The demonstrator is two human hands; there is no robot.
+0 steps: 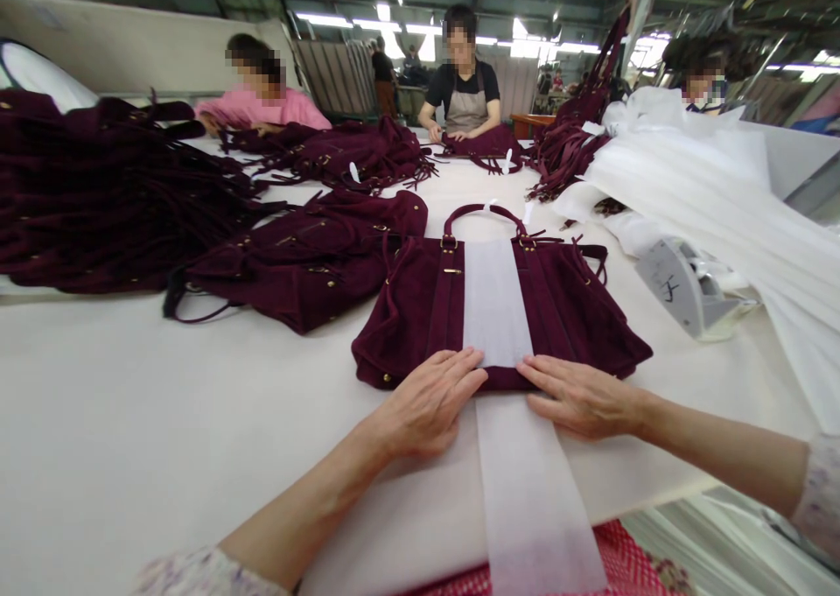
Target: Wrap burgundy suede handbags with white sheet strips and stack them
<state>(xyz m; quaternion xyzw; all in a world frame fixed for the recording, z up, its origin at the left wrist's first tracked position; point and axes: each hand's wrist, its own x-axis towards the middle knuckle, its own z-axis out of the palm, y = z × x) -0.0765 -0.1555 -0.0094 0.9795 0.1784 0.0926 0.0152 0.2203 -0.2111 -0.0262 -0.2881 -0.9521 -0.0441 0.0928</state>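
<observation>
A dark burgundy handbag [564, 307] lies on the white table in front of me, its handle pointing away. Down its middle runs a white strip [497, 303] of thin sheet material. More of that strip comes out below the bag's near edge and hangs over the table edge. My left hand [430, 399] rests on the bag's near edge, fingers stretched out, the tips at the strip's left side. On the other side my right hand [581, 396] lies likewise, fingers extended, tips at the strip's right border. Neither hand grasps anything.
Burgundy bags are piled at left [98, 202], and another bag [295, 263] lies beside mine. White sheets [709, 176] and a tape dispenser [689, 290] are at right. Across the table [164, 421], a person in pink [282, 110] and a person in an apron [463, 97] handle bags.
</observation>
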